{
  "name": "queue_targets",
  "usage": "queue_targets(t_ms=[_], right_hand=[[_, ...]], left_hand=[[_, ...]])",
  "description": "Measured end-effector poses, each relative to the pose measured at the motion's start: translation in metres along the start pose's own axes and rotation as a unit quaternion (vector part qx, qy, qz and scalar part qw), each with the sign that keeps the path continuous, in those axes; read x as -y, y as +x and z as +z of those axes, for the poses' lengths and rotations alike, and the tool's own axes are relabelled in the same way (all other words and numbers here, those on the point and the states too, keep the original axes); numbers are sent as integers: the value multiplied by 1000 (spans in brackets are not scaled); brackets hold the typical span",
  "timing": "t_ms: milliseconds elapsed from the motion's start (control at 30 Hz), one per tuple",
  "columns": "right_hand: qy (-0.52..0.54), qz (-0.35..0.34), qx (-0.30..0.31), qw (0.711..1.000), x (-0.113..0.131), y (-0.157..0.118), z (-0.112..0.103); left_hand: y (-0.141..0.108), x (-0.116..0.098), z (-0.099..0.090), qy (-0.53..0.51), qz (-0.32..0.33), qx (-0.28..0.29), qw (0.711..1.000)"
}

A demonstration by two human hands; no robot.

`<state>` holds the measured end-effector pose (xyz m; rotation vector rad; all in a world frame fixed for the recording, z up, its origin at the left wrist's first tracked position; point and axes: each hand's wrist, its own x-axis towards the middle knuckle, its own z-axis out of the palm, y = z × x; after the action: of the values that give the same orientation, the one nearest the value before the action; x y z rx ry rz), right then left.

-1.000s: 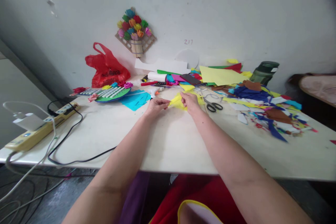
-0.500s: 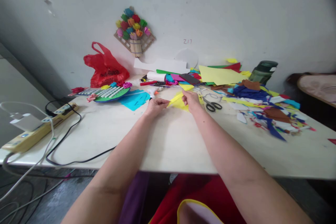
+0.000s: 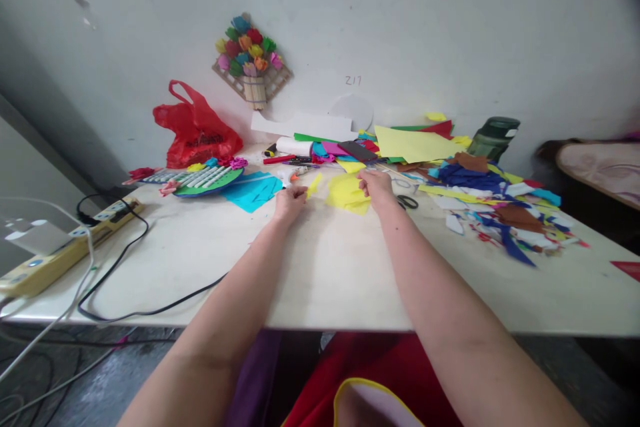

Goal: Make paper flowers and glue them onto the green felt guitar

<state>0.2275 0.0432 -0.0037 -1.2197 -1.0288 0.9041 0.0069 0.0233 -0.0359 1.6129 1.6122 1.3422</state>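
My left hand (image 3: 291,203) pinches a small yellow paper strip (image 3: 315,185) that sticks out past its fingertips. To the right, my right hand (image 3: 376,188) is closed at the edge of a larger piece of thin yellow paper (image 3: 347,193), which lies low over the table. A gap separates the strip from the larger piece. Black-handled scissors (image 3: 409,202) lie just beyond my right wrist, partly hidden by it. Behind my left hand are a glue gun (image 3: 290,177) with an orange tip and blue paper sheets (image 3: 254,191).
A heap of coloured scraps (image 3: 520,213) covers the table's right side, below a green bottle (image 3: 494,137). Left stand a red plastic bag (image 3: 197,130), a green board with rolled paper (image 3: 210,181) and a power strip (image 3: 75,247) with cables. A paper flower bouquet (image 3: 253,57) hangs on the wall.
My hands have moved apart. The yellow paper that stretched between them is now in two pieces, a strip at the left hand and a larger sheet at the right.
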Motion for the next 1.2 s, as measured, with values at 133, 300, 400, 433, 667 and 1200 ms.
queue_targets(t_ms=[133, 300, 400, 433, 667, 1200], right_hand=[[-123, -55, 0, 991, -8, 8, -4], [-378, -150, -13, 913, -6, 7, -11], [-469, -192, 19, 862, -2, 3, -14], [-491, -202, 34, 847, -2, 2, -15], [-575, -222, 92, 782, -13, 2, -14], [-504, -248, -12, 828, -21, 6, -12]], left_hand=[[0, -2, 1, 72, 26, -3, 997], [0, -2, 2, 163, 60, 2, 985], [-1, -2, 3, 206, 63, 4, 976], [-1, -2, 3, 218, 61, 5, 974], [-6, -7, 7, 312, 42, -2, 949], [-23, -28, 11, 396, 128, 189, 889]])
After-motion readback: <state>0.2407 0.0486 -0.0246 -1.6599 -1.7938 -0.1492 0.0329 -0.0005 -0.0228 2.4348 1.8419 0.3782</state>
